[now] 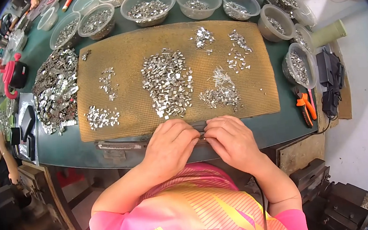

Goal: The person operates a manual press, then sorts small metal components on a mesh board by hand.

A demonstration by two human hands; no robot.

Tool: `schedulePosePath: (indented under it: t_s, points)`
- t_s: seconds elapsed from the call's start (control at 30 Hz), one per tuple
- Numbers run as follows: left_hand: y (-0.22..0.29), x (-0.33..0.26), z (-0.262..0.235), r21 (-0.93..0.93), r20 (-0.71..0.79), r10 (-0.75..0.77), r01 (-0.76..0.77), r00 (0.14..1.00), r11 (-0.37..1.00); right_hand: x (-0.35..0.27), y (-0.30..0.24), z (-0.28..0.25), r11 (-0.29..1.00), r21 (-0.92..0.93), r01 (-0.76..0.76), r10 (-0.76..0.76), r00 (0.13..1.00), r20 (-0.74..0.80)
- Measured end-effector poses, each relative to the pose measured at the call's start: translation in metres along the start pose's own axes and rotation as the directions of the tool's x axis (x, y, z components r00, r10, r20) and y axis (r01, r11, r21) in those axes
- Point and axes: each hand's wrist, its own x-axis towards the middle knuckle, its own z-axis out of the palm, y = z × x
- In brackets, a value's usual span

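Observation:
At the table's front edge, my left hand [170,146] and my right hand [233,142] meet with fingertips almost touching. Both hands are closed in a pinch, and whatever small thing they hold between them is too hidden to name. Beneath and beside my left hand runs a dark metal bar [121,145] along the edge. Just beyond my fingers lies a brown textured mat [126,44]. On it, a large heap of small silvery metal pieces [168,85] fills the middle. Thin pin-like pieces [223,91] lie beyond my right hand, and a smaller group of metal bits [101,117] sits at the mat's near left.
Clear plastic tubs [147,8] of metal pieces curve round the back and right. A big metal pile [57,88] borders the mat's left side. Orange-handled pliers [305,106] and a black power adapter [329,69] lie right; a pink-and-black tool [14,75] stands left.

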Motion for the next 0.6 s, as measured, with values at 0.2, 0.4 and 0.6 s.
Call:
schedulePosePath:
  t_s: [0.2, 0.4, 0.6]
  points:
    - [0.013, 0.004, 0.002, 0.108, -0.002, -0.032, 0.032, 0.999, 0.994, -0.011, 0.015, -0.021, 1.000, 0.028, 0.009, -0.007, 0.997, -0.078]
    - [0.013, 0.004, 0.002, 0.117, 0.022, -0.006, 0.004, 1.000, 0.993, -0.037, 0.058, -0.059, 0.924, -0.080, -0.373, 0.304, 0.847, -0.437]
    - [0.013, 0.004, -0.003, 0.085, 0.042, -0.022, 0.018, 0.999, 0.996, -0.031, 0.079, -0.059, 0.814, -0.333, -0.476, 0.320, 0.846, -0.427]
